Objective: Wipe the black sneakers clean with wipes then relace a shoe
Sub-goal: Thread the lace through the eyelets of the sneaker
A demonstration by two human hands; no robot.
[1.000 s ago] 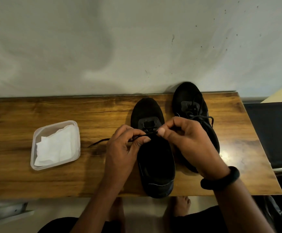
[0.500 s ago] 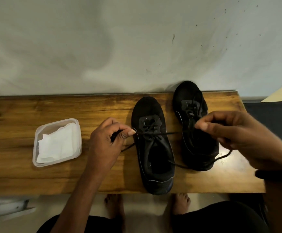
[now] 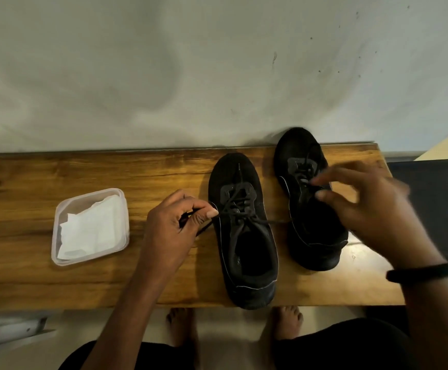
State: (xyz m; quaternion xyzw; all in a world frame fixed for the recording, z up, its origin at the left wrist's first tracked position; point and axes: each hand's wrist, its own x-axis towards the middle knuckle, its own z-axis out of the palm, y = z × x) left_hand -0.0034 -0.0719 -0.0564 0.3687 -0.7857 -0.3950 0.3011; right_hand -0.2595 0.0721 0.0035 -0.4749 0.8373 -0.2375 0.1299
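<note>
Both black shoes stand side by side on the bench (image 3: pixel 57 177), toes to the wall, so the eyelets face the person. The left hand (image 3: pixel 174 225) pinches one end of the lace (image 3: pixel 277 221) between thumb and forefinger just beside the left shoe (image 3: pixel 244 244), probably to hold tension across the eyelets. The lace runs on toward the right shoe (image 3: pixel 311 231). The right hand (image 3: pixel 367 209) hovers over that shoe, motion-blurred; its fingers appear spread, but whether they grip the lace cannot be told. The tub (image 3: pixel 56 236) of wipes (image 3: pixel 89 228) sits well to the left. No brand or writing is legible.
</note>
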